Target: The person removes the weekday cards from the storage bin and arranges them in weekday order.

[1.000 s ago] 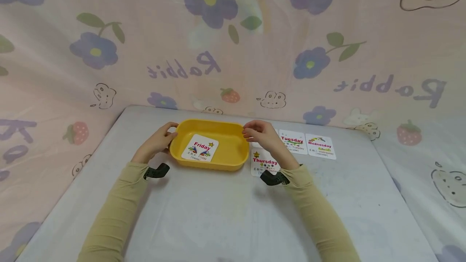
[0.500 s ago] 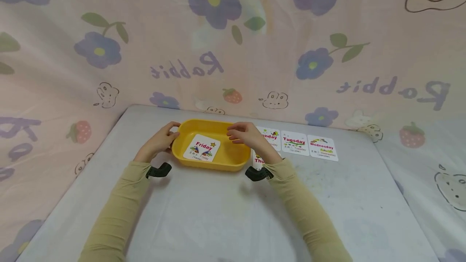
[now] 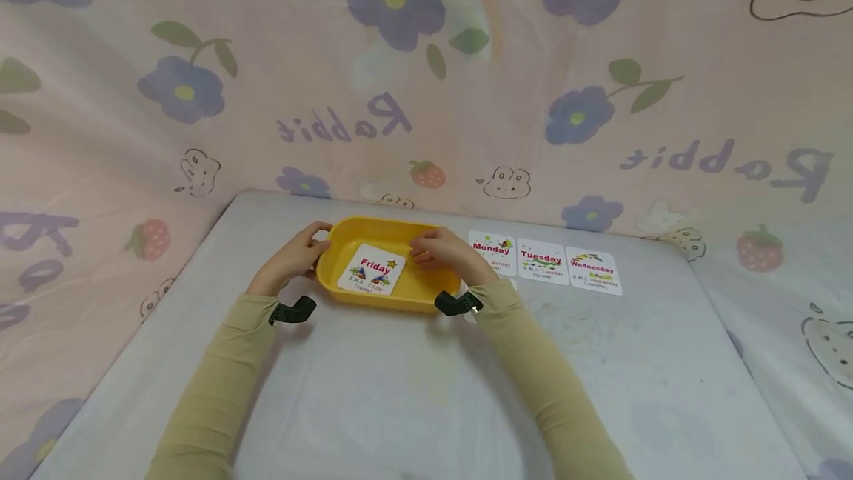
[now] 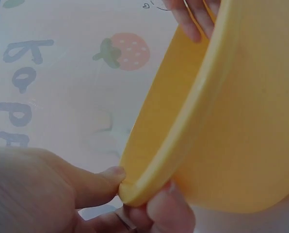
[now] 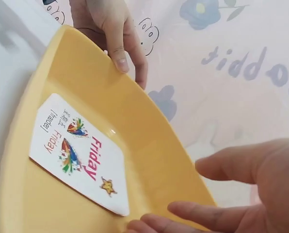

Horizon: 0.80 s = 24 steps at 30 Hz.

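Note:
My left hand grips the left end of a yellow plastic tray, thumb on the rim and fingers below it, as the left wrist view shows. Inside the tray a white card printed "Friday" lies face up toward the left. Over the tray's right part, my right hand reaches in with relaxed fingers. In the right wrist view its thumb and fingers are spread apart near the Friday card's edge, holding nothing.
Right of the tray, a "Monday" card, a "Tuesday" card and a "Wednesday" card lie in a row on the white table. The Thursday card is mostly hidden under the right wrist. A patterned curtain hangs behind.
My right hand has moved left from the tray's right rim to inside it. Its arm now covers most of the Thursday card, and the Monday card shows. The left hand keeps its grip.

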Available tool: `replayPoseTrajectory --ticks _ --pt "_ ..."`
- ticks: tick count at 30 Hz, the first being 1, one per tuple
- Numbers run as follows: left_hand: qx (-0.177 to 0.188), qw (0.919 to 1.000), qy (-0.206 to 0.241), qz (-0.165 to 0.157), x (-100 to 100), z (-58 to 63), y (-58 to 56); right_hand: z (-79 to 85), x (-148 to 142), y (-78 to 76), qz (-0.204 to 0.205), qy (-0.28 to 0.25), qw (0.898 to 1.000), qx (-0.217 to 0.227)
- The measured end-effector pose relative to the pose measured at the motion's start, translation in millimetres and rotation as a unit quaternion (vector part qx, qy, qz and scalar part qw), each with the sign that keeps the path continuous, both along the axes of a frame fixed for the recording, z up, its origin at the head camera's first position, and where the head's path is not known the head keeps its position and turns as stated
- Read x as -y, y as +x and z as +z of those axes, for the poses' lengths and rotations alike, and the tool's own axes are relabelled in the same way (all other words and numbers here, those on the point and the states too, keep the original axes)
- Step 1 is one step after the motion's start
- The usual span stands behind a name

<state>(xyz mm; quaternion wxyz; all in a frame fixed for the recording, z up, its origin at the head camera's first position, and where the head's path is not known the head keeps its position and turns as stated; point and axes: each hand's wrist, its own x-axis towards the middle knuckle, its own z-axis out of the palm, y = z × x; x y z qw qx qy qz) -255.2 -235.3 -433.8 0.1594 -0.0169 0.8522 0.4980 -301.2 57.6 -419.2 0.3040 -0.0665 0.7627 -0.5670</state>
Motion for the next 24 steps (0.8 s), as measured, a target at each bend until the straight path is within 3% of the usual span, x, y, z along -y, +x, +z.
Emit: replayPoseTrajectory --ticks 9,17,24 --pt "0.003 1.0000 -0.001 -0.007 1 -0.8 -0.3 -12.5 8 -6.2 0.007 0.015 0.999 0.033" --pt "-0.004 1.0000 0.003 -0.008 2 -0.6 -0.2 -13.2 19 -8.6 0.018 0.015 0.998 0.061" --pt "-0.002 1.0000 0.004 -0.006 1 1.1 0.0 -15.5 18 -12.2 0.004 0.007 0.997 0.080"
